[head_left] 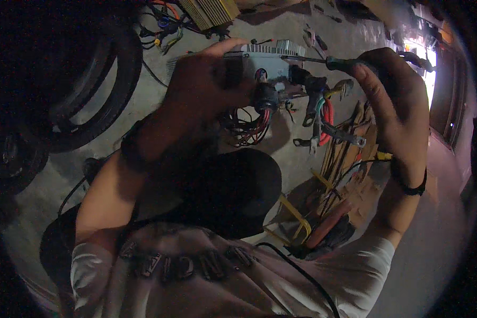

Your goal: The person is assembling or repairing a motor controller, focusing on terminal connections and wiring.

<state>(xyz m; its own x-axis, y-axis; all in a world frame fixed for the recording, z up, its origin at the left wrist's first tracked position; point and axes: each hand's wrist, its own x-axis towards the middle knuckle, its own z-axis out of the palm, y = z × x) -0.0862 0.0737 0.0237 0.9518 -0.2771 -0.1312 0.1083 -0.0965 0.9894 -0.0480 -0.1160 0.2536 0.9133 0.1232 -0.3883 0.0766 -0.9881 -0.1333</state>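
Observation:
A silver-grey metal box with cooling fins (273, 66) is held up in front of me, with my left hand (204, 79) gripping its left end. In my right hand (395, 87) is a screwdriver with a dark green handle (336, 64). Its shaft points left, and the tip meets the upper right part of the box, though what it touches is too small to make out. A round black connector (265, 97) hangs below the box on a bundle of thin red and black wires (255, 129). Thick red and green cables with metal lugs (327, 119) dangle at its right.
Black tyres (127, 79) stand at the left. Beyond my hands lie a yellowish finned box (211, 13) and tangled wires (164, 29). Cardboard pieces (363, 159) and a yellow metal frame (297, 214) are on the floor at right. A bright doorway (426, 53) shows far right.

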